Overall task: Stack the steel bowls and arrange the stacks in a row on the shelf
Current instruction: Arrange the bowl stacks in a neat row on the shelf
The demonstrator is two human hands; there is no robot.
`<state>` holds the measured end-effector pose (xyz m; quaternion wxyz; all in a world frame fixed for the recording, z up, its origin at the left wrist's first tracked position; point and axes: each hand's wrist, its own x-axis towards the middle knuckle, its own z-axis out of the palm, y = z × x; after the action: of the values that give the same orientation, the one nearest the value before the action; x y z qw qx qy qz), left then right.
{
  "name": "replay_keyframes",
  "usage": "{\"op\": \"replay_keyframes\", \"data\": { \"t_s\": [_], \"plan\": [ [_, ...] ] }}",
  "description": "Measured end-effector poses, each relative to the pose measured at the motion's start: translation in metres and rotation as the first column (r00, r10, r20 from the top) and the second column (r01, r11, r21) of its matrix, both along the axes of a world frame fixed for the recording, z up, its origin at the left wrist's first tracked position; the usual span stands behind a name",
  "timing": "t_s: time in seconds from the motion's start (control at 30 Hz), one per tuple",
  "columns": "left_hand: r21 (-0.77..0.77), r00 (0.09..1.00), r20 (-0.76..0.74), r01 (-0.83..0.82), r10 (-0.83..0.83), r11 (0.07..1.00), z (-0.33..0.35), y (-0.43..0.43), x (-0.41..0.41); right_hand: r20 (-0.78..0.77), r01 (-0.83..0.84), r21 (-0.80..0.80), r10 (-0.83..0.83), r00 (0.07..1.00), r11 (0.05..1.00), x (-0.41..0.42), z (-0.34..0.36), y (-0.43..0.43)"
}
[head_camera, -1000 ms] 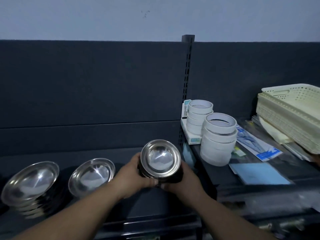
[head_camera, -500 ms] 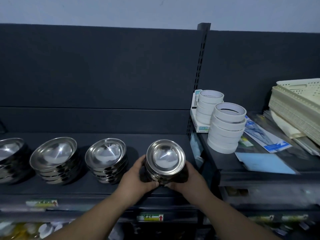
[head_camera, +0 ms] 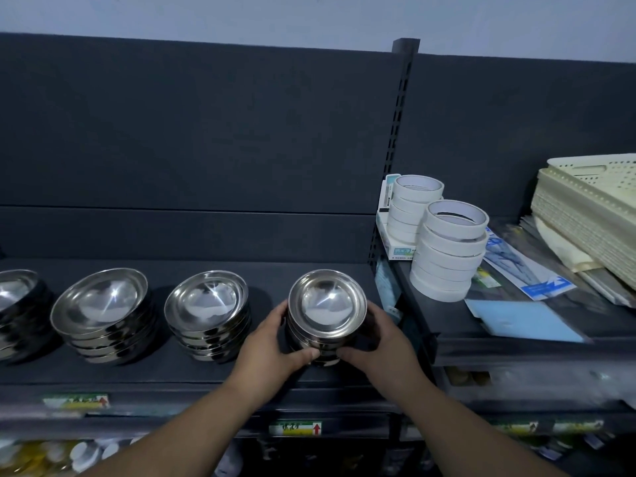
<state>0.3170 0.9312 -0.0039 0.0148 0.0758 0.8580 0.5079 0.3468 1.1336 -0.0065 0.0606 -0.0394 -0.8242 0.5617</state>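
- Steel bowl stack (head_camera: pixel 327 306), rightmost in the row: lower bowls and base half hidden behind the thumbs; cannot tell whether it touches the dark shelf (head_camera: pixel 206 373) or hangs just above.
- Left hand (head_camera: pixel 272 342) and right hand (head_camera: pixel 382 339) curled round its sides, gripping; thumb tips nearly meet in front, other fingers mostly out of sight behind the bowls.
- Far-left stack (head_camera: pixel 17 294) cut off by the frame edge; bowl count unreadable.
- Lower-shelf goods and price labels blurred, illegible.
- Held stack mouth up, tipped slightly toward the camera; long axis near vertical.
- Middle stack (head_camera: pixel 206 297) and larger stack (head_camera: pixel 99 301) to its left, mouths up, standing apart.
- Tape rolls (head_camera: pixel 451 249) on the neighbouring shelf to the right; cream trays (head_camera: pixel 592 215) cut off at the right edge.
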Motion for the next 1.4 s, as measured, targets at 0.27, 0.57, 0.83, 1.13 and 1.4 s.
{"op": "replay_keyframes", "data": {
  "t_s": [0.27,0.57,0.83,1.13,1.4],
  "plan": [
    [-0.054,1.000,-0.010,0.015,-0.016,0.998,-0.006,0.000,0.005,0.012,-0.026,0.045,0.026,1.000,0.999,0.002,0.001,0.002],
    [0.054,1.000,-0.017,0.026,-0.025,0.998,0.004,0.000,0.002,-0.016,-0.034,0.066,0.035,0.999,0.997,0.003,0.010,0.002],
    [0.063,0.999,-0.003,0.041,-0.041,0.997,0.012,0.001,0.003,-0.008,-0.024,0.102,0.025,1.000,0.994,0.005,0.007,0.003],
    [0.108,0.998,-0.040,0.048,-0.044,0.993,0.018,0.003,0.006,-0.068,-0.021,0.065,0.025,0.997,0.998,0.004,0.020,0.001],
    [0.130,0.999,0.018,0.044,-0.047,0.991,0.007,0.002,0.004,0.017,-0.037,0.022,0.036,0.999,0.999,0.004,0.014,0.005]
  ]
}}
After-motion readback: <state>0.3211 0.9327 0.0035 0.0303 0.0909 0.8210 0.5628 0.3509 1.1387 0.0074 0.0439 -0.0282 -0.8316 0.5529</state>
